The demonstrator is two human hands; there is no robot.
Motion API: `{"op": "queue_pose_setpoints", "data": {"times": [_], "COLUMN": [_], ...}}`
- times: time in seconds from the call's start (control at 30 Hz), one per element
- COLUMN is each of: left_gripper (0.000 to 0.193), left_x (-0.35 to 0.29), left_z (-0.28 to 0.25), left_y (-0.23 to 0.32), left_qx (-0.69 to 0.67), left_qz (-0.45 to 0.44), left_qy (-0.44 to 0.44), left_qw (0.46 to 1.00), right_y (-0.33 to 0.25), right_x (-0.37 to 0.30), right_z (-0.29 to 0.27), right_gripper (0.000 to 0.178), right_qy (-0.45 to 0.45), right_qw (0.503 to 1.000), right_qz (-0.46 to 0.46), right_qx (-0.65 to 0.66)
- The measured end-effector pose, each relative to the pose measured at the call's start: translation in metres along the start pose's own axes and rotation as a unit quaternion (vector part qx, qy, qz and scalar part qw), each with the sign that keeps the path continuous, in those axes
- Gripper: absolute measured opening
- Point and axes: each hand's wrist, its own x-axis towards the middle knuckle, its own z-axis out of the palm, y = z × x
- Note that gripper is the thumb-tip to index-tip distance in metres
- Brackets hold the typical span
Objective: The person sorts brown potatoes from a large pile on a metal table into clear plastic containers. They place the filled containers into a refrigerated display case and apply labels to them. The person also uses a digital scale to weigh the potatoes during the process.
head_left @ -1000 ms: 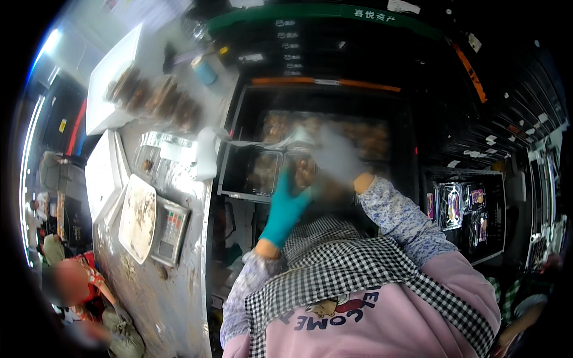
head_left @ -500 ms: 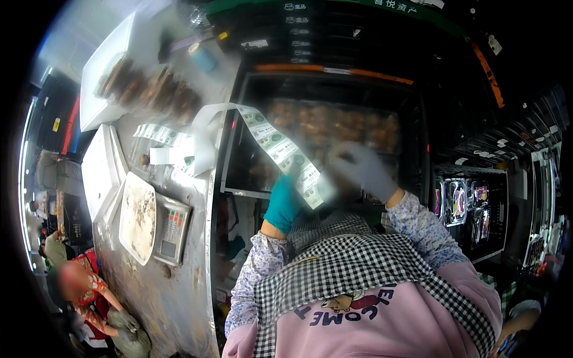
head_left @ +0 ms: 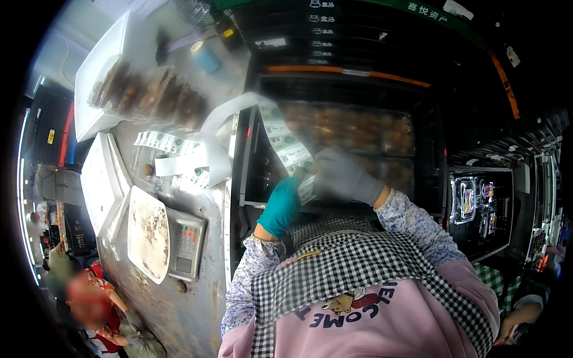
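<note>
Left hand [head_left: 280,206] in a teal glove and right hand [head_left: 345,177] in a grey glove, both closed on the lower end of a strip of labels [head_left: 286,149], held up over the front edge of a dark crate [head_left: 334,98]. Strip climbing up and left to a white roll [head_left: 224,128] at the counter [head_left: 197,298] edge. On the counter's left side, a scale [head_left: 173,241]; near its far edge, a clear tray of brown food [head_left: 152,95].

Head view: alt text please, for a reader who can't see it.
A left hand in a teal glove and a right hand in a grey glove hold a strip of labels over trays of packed food; a scale sits left.
</note>
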Motion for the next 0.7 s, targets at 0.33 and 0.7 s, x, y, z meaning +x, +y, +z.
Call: {"op": "queue_pose_setpoints", "data": {"times": [0.33, 0.7], "left_gripper": [0.042, 0.037], "left_x": [0.038, 0.022], "left_z": [-0.042, -0.105], "left_y": [-0.024, -0.004], "left_qx": [-0.196, -0.12], "left_qz": [-0.12, 0.071], "left_qy": [0.014, 0.324], "left_qw": [0.973, 0.936], "right_y": [-0.003, 0.084], "right_x": [0.035, 0.086], "right_z": [0.013, 0.019], "right_gripper": [0.009, 0.022], "right_qy": [0.023, 0.079], "right_qw": [0.998, 0.854], "right_qz": [0.056, 0.428], "right_qx": [0.007, 0.285]}}
